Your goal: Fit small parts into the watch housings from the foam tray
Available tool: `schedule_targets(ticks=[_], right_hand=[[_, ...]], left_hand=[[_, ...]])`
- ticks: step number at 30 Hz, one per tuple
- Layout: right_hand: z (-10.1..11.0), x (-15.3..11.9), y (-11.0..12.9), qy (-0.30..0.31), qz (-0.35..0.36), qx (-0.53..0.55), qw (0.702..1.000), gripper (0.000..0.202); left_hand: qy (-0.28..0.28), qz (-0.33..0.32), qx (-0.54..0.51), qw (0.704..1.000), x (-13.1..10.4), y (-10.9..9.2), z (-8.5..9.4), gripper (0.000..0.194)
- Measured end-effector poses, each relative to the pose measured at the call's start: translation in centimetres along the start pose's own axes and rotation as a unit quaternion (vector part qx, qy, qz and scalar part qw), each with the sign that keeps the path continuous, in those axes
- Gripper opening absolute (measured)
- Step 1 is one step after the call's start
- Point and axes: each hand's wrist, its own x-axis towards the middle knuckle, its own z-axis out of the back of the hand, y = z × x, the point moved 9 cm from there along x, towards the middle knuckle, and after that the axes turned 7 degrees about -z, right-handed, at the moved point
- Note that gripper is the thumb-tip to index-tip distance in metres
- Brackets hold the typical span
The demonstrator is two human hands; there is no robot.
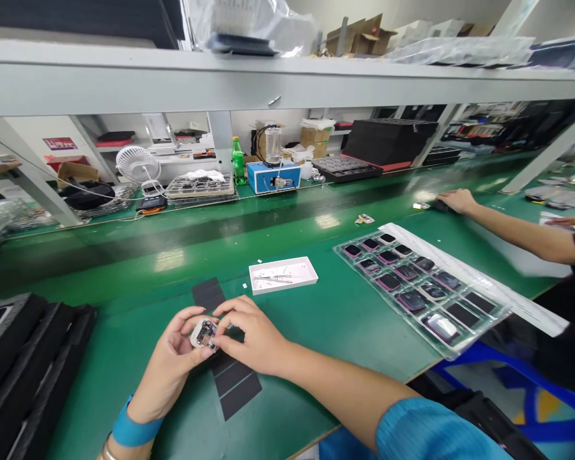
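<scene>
My left hand [175, 348] holds a small rounded device [204, 333] by its edges, its open side with circuit parts facing up. The thumb and fingers of my right hand [249, 332] are pinched at the device's right side; whether they grip a small part is hidden. Beneath both hands lies a strip of black rectangular pads [239, 390] on the green table [345, 332]. Just beyond my hands is a shallow white box [283, 275] with tweezers [274, 278] and tiny parts in it.
On the right, a clear tray [397, 294] holds several watch-like screens beside a long white strip [517, 303]. Another person's arm [522, 230] reaches in from the right. Black foam trays [23, 377] are stacked at left. A blue machine [274, 177] and a fan [138, 164] stand behind.
</scene>
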Motion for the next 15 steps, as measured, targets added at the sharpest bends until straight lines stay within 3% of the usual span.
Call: schedule_targets(ticks=[3, 6, 9, 11, 13, 15], right_hand=[[0.1, 0.0, 1.0, 0.005, 0.044, -0.021, 0.999, 0.009], [2.6, 0.5, 0.8, -0.051, 0.049, -0.074, 0.995, 0.005], [7.4, 1.5, -1.9, -0.143, -0.045, -0.193, 0.970, 0.008], [9.7, 1.9, -3.8, -0.169, -0.112, -0.265, 0.943, 0.013], [10.1, 2.0, -4.6, -0.164, -0.139, -0.248, 0.945, 0.016], [8.3, 1.9, -4.5, -0.123, -0.134, -0.133, 0.974, 0.012]], left_hand=[[0.002, 0.000, -0.001, 1.000, 0.1, 0.0, 0.2, 0.060], [0.001, 0.006, -0.010, 1.000, 0.0, 0.0, 0.5, 0.054], [-0.001, 0.020, -0.024, 1.000, -0.1, 0.1, 0.7, 0.048], [-0.004, 0.027, -0.032, 0.999, -0.2, 0.1, 0.7, 0.048], [-0.005, 0.026, -0.038, 0.999, -0.2, 0.0, 0.6, 0.049], [-0.002, 0.022, -0.038, 0.999, -0.2, -0.1, 0.4, 0.049]])
